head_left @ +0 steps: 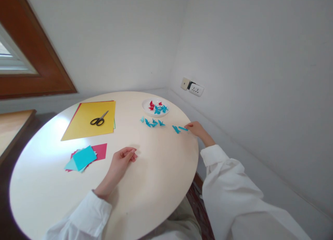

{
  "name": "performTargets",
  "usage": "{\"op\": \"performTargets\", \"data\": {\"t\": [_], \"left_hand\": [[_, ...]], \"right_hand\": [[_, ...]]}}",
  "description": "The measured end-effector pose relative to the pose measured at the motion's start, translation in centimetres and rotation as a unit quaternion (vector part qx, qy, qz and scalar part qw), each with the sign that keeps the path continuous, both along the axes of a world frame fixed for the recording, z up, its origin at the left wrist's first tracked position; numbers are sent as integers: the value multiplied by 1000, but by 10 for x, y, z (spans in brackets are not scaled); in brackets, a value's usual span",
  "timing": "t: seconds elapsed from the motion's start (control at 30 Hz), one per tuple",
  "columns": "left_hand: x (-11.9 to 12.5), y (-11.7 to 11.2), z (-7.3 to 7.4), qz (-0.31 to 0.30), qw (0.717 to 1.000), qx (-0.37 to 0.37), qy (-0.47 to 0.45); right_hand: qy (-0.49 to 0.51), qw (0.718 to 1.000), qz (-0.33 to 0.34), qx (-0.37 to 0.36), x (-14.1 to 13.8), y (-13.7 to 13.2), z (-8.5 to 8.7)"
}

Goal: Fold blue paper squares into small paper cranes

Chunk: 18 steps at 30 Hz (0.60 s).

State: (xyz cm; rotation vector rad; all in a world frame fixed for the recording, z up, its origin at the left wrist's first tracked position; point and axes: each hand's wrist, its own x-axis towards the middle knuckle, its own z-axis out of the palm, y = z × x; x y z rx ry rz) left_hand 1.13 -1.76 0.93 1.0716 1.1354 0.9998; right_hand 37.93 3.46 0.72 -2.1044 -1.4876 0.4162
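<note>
My left hand (122, 160) rests on the round cream table (156, 177), fingers curled together over a small red bit of paper at the fingertips. My right hand (197, 129) reaches to the table's right edge, fingertips pinched on a small blue folded paper piece (183, 128). Another blue folded piece (176, 129) lies just left of it. Several small blue folded figures (152, 122) lie in a row nearer the white dish (155, 112), which holds red and blue folded figures.
Black scissors (99, 120) lie on yellow sheets (88, 126) at the back left. Blue squares (82, 158) sit on a red sheet (101, 151) left of my left hand. A wall socket (195, 89) is behind the table; walls close in on the right.
</note>
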Motion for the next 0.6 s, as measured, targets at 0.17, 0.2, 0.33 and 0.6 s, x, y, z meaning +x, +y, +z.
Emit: {"op": "performTargets", "data": {"t": [0.17, 0.2, 0.33, 0.6], "left_hand": [[-1, 1, -2, -2, 1000, 3, 13], [-1, 2, -3, -3, 1000, 3, 14], [-1, 3, -4, -3, 1000, 0, 13], [0, 2, -3, 1, 1000, 1, 11]], "right_hand": [[-45, 999, 9, -23, 8, -15, -1], [-53, 998, 13, -24, 8, -18, -2], [-90, 996, 24, -17, 3, -24, -12], [-143, 987, 72, -5, -18, -13, -25]]}}
